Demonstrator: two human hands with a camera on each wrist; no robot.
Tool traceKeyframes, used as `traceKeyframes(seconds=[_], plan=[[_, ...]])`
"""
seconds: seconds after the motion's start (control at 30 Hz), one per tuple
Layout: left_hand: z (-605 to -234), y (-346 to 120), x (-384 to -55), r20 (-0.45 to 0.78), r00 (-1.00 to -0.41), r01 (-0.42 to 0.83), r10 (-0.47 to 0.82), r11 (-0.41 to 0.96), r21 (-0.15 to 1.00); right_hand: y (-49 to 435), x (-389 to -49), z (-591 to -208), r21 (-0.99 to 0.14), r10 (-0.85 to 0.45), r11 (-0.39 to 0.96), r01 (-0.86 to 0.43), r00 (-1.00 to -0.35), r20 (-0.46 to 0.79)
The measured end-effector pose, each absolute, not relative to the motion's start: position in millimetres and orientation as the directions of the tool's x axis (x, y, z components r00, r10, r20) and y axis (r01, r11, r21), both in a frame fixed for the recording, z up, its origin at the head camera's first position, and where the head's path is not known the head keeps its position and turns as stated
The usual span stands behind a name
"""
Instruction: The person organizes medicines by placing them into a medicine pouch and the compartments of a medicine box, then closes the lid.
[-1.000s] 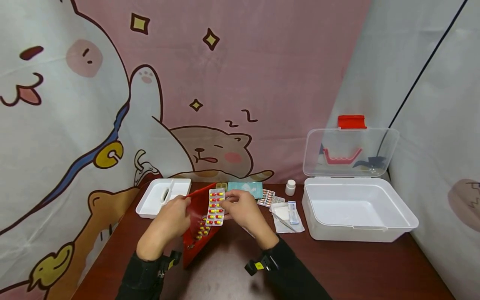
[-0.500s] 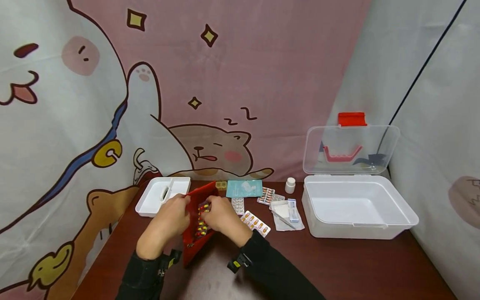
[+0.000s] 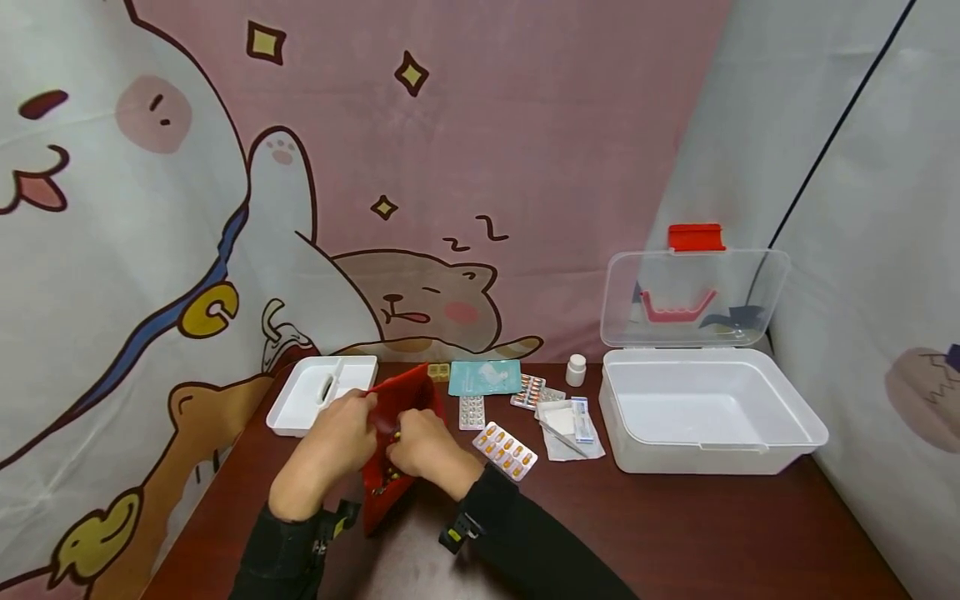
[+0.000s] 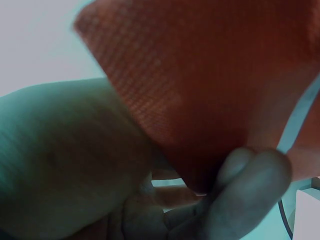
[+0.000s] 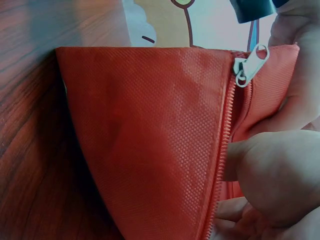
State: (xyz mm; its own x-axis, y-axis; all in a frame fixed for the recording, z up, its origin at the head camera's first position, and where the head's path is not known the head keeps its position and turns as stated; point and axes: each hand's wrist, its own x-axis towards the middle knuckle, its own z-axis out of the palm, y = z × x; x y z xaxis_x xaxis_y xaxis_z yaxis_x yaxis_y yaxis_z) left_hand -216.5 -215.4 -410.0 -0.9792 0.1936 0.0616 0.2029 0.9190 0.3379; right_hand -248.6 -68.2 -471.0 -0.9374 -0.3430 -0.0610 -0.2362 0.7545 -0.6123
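My left hand (image 3: 339,437) pinches the edge of a red zip pouch (image 5: 150,125), holding its mouth apart; the left wrist view shows thumb and fingertip on the fabric. In the head view my right hand (image 3: 426,446) reaches into the pouch, and its fingertips are hidden there. Between the pouch walls, bits of a blister pack of red and yellow capsules (image 3: 392,475) show by the right fingers. Whether those fingers grip it is hidden. A silver zip pull (image 5: 251,65) hangs at the pouch's end in the right wrist view.
Right of the pouch lie an orange-capsule blister pack (image 3: 506,451), a white tablet blister (image 3: 472,413) and a teal packet (image 3: 483,377). Tweezers (image 3: 565,440) rest on gauze packets near a white bottle (image 3: 576,370). An open white box (image 3: 712,454) stands right, a white tray (image 3: 303,396) left.
My right hand has carried the red-and-yellow capsule pack leftward and down into the pouch. The orange-capsule and tablet packs came into view on the table. My left hand has kept its place.
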Motion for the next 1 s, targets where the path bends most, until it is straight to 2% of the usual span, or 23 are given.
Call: traceKeyframes(seconds=[0.53,0.8,1.0], plan=[[-409,-217,-215,0.057,-0.981,0.196,0.188,0.916,0.349,-75,-246,-474,-0.568,-0.342,0.786,-0.244,-0.937,-0.07],[-410,-217,-216,0.057,-0.98,0.201,0.193,0.915,0.35,-69,-244,-473,-0.496,-0.287,0.812,-0.307,-0.951,0.117],[-410,-217,-216,0.072,-0.976,0.216,0.203,0.916,0.339,-56,-239,-465,-0.481,-0.283,0.781,-0.397,-0.913,0.293]])
